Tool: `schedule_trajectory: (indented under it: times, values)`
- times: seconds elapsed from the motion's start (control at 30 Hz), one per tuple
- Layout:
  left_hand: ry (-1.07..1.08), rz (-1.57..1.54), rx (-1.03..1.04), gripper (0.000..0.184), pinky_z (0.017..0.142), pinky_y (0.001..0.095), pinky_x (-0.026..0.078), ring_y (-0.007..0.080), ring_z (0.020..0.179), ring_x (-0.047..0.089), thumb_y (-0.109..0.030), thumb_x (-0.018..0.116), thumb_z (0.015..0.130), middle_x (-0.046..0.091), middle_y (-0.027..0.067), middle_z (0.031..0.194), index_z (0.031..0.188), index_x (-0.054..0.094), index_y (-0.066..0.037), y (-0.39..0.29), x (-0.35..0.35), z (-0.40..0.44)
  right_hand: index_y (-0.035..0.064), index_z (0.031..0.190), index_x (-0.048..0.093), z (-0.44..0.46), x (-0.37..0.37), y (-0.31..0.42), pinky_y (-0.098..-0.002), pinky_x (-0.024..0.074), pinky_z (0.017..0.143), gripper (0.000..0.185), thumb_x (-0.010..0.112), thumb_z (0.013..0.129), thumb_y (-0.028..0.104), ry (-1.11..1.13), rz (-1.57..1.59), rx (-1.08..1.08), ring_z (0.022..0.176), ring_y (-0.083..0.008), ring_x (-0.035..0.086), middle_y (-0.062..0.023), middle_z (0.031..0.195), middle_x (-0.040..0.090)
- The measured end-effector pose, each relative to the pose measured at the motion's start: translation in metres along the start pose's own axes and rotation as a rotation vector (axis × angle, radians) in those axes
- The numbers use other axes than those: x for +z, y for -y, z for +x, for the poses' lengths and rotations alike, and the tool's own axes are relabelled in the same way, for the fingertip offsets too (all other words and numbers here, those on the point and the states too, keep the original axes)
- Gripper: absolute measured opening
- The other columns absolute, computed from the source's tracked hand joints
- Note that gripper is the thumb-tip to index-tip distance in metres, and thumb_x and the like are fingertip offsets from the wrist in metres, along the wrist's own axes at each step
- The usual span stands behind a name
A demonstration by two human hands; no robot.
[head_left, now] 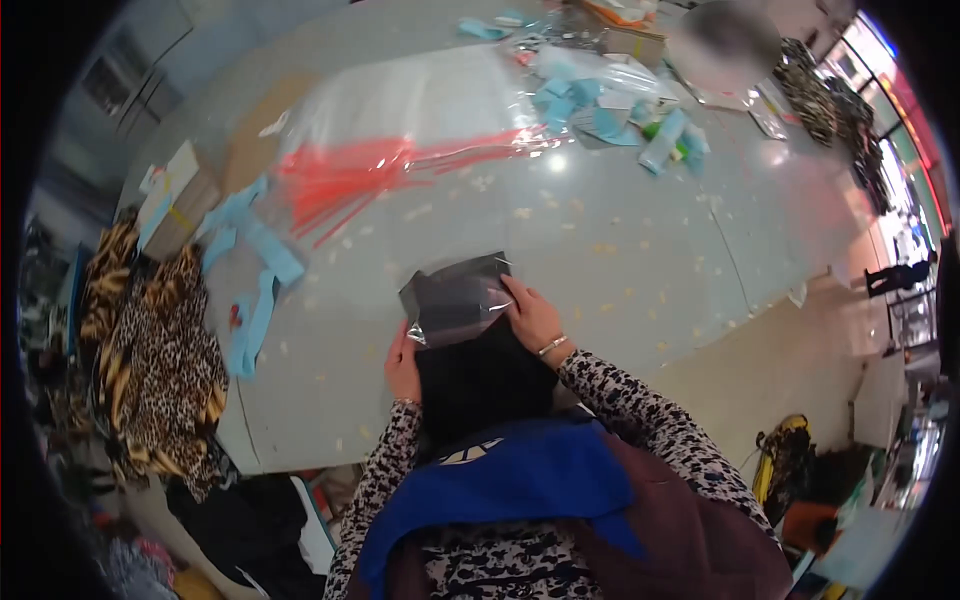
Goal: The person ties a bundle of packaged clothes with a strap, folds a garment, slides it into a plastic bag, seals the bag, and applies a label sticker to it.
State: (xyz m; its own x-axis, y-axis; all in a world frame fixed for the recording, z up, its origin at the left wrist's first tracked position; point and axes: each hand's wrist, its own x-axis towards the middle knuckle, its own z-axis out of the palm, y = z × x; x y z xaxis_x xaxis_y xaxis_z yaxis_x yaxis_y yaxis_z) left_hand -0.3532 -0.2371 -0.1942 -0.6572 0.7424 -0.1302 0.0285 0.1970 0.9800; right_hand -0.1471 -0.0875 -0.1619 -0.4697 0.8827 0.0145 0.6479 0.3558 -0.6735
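Observation:
A clear plastic bag (458, 298) lies in front of me near the table's front edge, crinkled and shiny, with something dark showing through it. Black cloth (482, 385) extends from the bag's near end toward my body; I cannot tell how much of it is inside. My left hand (403, 368) grips the bag's near left side, its fingers pointing away from me. On the opposite side, my right hand (533, 318) pinches the bag's right edge, thumb on top.
Clear plastic bags with red edges (350, 170) are spread farther back on the table (560, 230). Light-blue strips (262, 240) and leopard-print fabric (165, 350) lie at the left. More blue scraps (590, 105) are heaped at the back. A person (900, 277) stands far right.

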Motion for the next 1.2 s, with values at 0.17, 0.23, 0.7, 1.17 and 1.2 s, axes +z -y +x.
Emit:
schedule_trajectory:
  times: [0.17, 0.23, 0.7, 1.17, 1.2]
  values:
    - [-0.092, 0.072, -0.013, 0.045, 0.105, 0.0305, 0.033, 0.0212, 0.126, 0.046, -0.031, 0.045, 0.100, 0.053, 0.0124, 0.134, 0.135, 0.049, -0.004, -0.007, 0.001, -0.013, 0.0207, 0.136, 0.046, -0.013, 0.026, -0.016, -0.0470, 0.0494, 0.067, 0.040, 0.045, 0.096, 0.027, -0.043, 0.062, -0.090, 0.078, -0.0402, 0.061, -0.0211, 0.096, 0.064]
    - [-0.103, 0.069, 0.070, 0.045, 0.107, 0.0315, 0.031, 0.0241, 0.128, 0.045, -0.032, 0.041, 0.101, 0.052, 0.0137, 0.136, 0.134, 0.049, -0.003, 0.009, 0.001, -0.009, 0.0166, 0.135, 0.046, -0.018, 0.021, -0.017, -0.0473, 0.0500, 0.072, 0.041, 0.045, 0.095, 0.024, -0.013, 0.078, -0.100, 0.084, -0.0381, 0.063, -0.0194, 0.100, 0.065]
    - [-0.054, 0.223, 0.105, 0.033, 0.098, 0.0316, 0.040, 0.0235, 0.117, 0.052, -0.007, 0.047, 0.096, 0.054, 0.0187, 0.130, 0.127, 0.056, -0.002, -0.021, -0.009, -0.051, 0.0191, 0.130, 0.049, 0.001, -0.030, 0.030, -0.0422, 0.0485, 0.083, 0.047, 0.055, 0.084, 0.012, -0.031, -0.216, -0.564, 0.104, -0.0322, 0.053, -0.0110, 0.115, 0.052]
    - [-0.033, 0.378, 0.494, 0.032, 0.086, 0.0349, 0.050, 0.0306, 0.100, 0.065, -0.002, 0.052, 0.091, 0.065, 0.0188, 0.110, 0.122, 0.059, -0.003, -0.048, -0.010, -0.081, 0.0212, 0.138, 0.044, -0.056, -0.027, -0.001, -0.0432, 0.0476, 0.084, 0.048, 0.047, 0.090, 0.016, 0.212, -0.192, -0.078, 0.091, -0.0334, 0.055, -0.0165, 0.126, 0.051]
    - [-0.019, 0.375, 0.465, 0.033, 0.085, 0.0352, 0.050, 0.0305, 0.098, 0.066, -0.002, 0.053, 0.091, 0.065, 0.0190, 0.109, 0.123, 0.059, -0.006, -0.040, -0.016, -0.092, 0.0226, 0.139, 0.042, -0.068, -0.023, -0.008, -0.0419, 0.0472, 0.085, 0.048, 0.046, 0.092, 0.019, 0.246, -0.192, -0.131, 0.092, -0.0338, 0.056, -0.0171, 0.125, 0.053]
